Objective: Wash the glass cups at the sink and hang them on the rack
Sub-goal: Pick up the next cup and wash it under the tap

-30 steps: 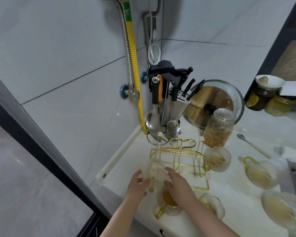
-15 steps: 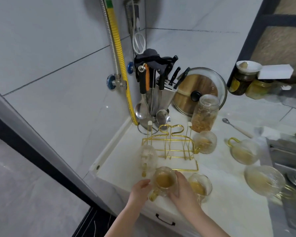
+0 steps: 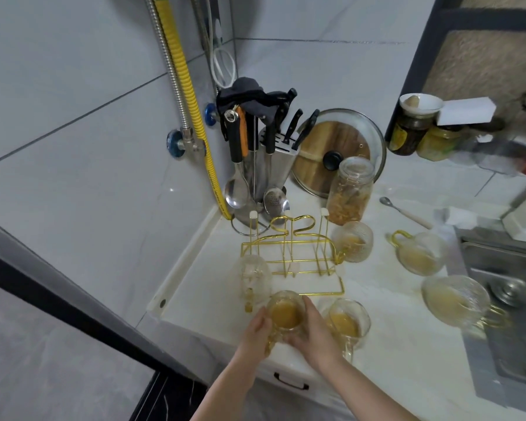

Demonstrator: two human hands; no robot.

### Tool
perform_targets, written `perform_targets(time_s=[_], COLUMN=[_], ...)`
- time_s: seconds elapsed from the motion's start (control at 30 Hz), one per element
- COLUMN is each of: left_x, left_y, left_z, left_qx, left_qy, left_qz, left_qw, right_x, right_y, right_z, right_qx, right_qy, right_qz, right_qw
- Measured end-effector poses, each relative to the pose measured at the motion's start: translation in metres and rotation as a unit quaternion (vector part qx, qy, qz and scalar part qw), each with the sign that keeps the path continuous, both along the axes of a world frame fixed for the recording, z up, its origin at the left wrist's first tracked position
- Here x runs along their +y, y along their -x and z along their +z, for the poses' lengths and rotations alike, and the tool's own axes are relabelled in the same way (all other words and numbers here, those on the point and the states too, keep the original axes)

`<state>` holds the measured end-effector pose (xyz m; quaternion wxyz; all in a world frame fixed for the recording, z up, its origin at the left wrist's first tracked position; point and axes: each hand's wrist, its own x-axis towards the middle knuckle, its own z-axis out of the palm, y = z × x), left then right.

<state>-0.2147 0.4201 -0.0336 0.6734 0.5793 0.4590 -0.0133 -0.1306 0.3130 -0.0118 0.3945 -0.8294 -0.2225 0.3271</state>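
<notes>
Both hands wrap one glass cup [image 3: 286, 312] at the front edge of the white marble-look table [image 3: 386, 338]. Left hand [image 3: 257, 331] curls round the cup's left side by its gold handle; right hand [image 3: 311, 329] cups the right side, fingers [image 3: 310, 308] curled close together against the glass. The cup is round and clear w/ a ribbed texture, holding murky yellow-brown liquid. Can't tell if it's lifted or resting on the table.

Just right of it, touching the right hand's back, a second dirty cup [image 3: 348, 322], same textured glass and yellow residue. Left and behind, a clean cup [image 3: 254, 276] hangs upside down on the front-left peg of the gold wire rack [image 3: 292, 253], which is thin bent rod w/ white-capped pegs and a looped top.

Three more dirty cups sit further right: one [image 3: 354, 241] touching the rack's right end, one [image 3: 419, 253] w/ gold handle near the sink, one [image 3: 453, 299] tipped at the sink edge, blurred. Stainless sink [image 3: 507, 299] is at the far right, w/ a round drain.

At the back: tall glass jar [image 3: 351, 189] of orange-tan contents, round glass pot lid [image 3: 340, 147] w/ black knob leaning on a wooden board, steel knife block [image 3: 273, 159] w/ black handles, hanging ladle [image 3: 235, 192] and skimmer. A small spoon [image 3: 404, 212] lies on the table. Yellow corrugated hose [image 3: 194, 101] runs down the grey tile wall.
</notes>
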Motion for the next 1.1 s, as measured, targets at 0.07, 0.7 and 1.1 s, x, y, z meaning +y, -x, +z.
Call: perform_targets(time_s=[0.07,0.7,1.1], left_x=[-0.002,-0.047,-0.213], left_y=[0.002,-0.011,-0.092], left_z=[0.000,0.059,0.098], left_qx=[-0.009,-0.151,-0.205], left_qy=[0.012,-0.078,-0.069], left_qz=[0.003,0.029,-0.077], left_qw=[1.000,0.985,0.973], right_x=[-0.002,-0.067,-0.246], right_y=[-0.001,-0.019,-0.091], right_z=[-0.002,0.042,0.066], right_qx=[0.016,-0.031,-0.049], right_qy=[-0.008,-0.177,-0.217], right_qz=[-0.003,-0.060,-0.135], right_qw=[1.000,0.982,0.966])
